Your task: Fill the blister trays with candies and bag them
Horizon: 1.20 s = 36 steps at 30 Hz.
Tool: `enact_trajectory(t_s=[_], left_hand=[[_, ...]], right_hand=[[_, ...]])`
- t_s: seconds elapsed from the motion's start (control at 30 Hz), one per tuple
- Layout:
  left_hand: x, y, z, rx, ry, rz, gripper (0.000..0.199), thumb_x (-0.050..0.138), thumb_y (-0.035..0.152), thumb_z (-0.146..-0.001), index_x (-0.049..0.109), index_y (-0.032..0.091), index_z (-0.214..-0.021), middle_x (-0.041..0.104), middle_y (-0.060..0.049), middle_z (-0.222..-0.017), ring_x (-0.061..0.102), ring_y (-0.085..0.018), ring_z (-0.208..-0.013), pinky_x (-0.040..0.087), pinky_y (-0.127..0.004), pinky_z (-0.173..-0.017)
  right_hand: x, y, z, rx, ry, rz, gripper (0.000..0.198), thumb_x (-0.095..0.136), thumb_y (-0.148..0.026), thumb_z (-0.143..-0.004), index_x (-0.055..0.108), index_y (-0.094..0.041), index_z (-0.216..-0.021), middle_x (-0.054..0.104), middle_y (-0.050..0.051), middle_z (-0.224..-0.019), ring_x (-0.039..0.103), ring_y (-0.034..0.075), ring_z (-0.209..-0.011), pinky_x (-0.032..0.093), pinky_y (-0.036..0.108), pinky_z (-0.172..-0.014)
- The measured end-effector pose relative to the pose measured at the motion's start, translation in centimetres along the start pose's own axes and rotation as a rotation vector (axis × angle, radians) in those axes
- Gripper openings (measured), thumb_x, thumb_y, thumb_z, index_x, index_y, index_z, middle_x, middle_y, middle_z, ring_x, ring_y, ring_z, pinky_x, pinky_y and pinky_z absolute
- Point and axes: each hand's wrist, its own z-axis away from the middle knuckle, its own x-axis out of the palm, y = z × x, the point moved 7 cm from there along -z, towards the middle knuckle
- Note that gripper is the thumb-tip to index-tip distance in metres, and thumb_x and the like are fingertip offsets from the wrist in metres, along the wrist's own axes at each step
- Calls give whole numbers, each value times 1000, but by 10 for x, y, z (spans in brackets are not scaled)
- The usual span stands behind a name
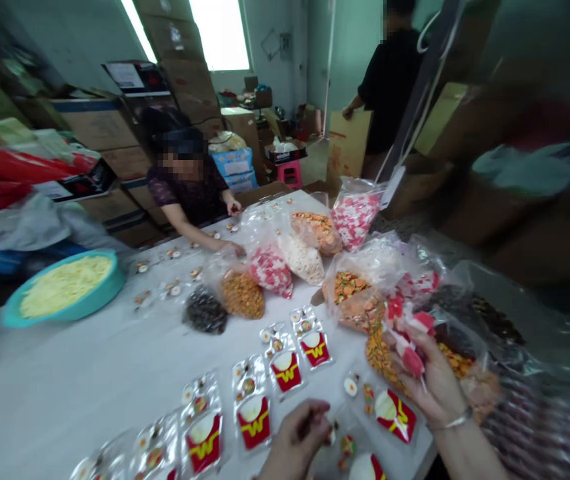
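My right hand (437, 383) is wrapped round several small pink-and-white pieces (409, 343), above the open bags at the table's right side. My left hand (302, 433) is low in the middle, fingers curled and fingertips together; what they hold, if anything, is hidden. Beside it lies a clear pack with a red fries-box shape (395, 415) and small toy food pieces. Another such pack (367, 467) is partly covered below. A slanting row of similar clear packs (253, 421) runs to the left of my hands.
Clear bags of pink-and-white pieces (271, 270), orange pieces (242, 293) and dark pieces (205, 310) stand mid-table. A turquoise basin (109, 283) of pale-yellow strips sits left. Across the table a co-worker (189, 180) reaches among small pieces. Another person (389, 87) stands behind near cardboard boxes.
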Motion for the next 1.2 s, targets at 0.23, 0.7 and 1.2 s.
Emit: enact_trajectory(t_s=[0.23,0.7,1.2], left_hand=[[-19,40,32,389,128,162,42,58,43,-84,55,19,-117,59,-9,-108,58,-18,-92,46,-32,-81],[-37,-7,101,414,264,215,31,64,31,-79,56,17,-105,59,-7,-103,55,-16,-92,45,-30,-84],[0,18,159,833,277,-358,40,70,29,-73,53,19,-107,56,-9,-102,51,-22,-97,42,-37,-87]], right_hand=[[11,98,84,320,-28,-72,24,80,-25,-63,69,-18,-82,65,1,-80,56,8,-62,40,11,-38],[15,156,152,564,-141,-189,21,77,-25,-67,67,-20,-86,64,2,-87,55,8,-66,39,10,-39],[6,165,160,367,73,-98,24,77,-22,-62,68,-18,-84,67,0,-82,59,8,-65,49,13,-49]])
